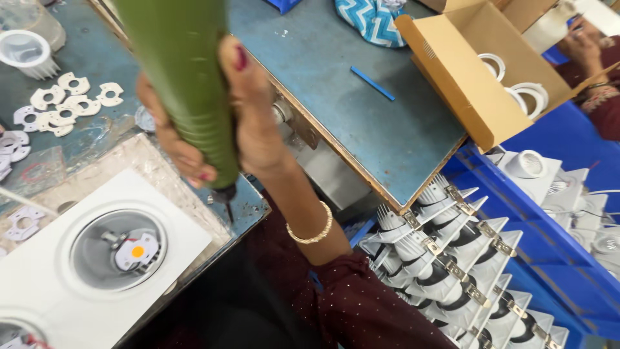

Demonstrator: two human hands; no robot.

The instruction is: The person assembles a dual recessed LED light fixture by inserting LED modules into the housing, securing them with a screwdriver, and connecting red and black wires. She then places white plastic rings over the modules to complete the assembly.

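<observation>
Head view. The right hand (248, 119) is clamped around the barrel of a green electric screwdriver (184, 90), fingers wrapped on the near side and thumb on the far side. The tool hangs almost upright, tilted slightly, with its dark bit (228, 208) pointing down just below the hand. A gold bangle (314, 227) sits on the wrist, above a dark red sleeve (361, 304). The left hand is out of frame; its state cannot be told.

Below and to the left of the hand lies a white square lamp housing (77, 284) with a round recess holding a small LED plate with an orange dot (137, 251). The bit hangs above the bench edge, apart from that plate. Farther left of the hand, white gasket pieces (64, 103) are scattered on the blue bench (336, 110). To the right of the forearm, finned white lamp bodies (452, 258) are stacked in a row. Beyond them, an open cardboard box (452, 71) holds white rings. Another person's hand (584, 45) shows at the upper right corner.
</observation>
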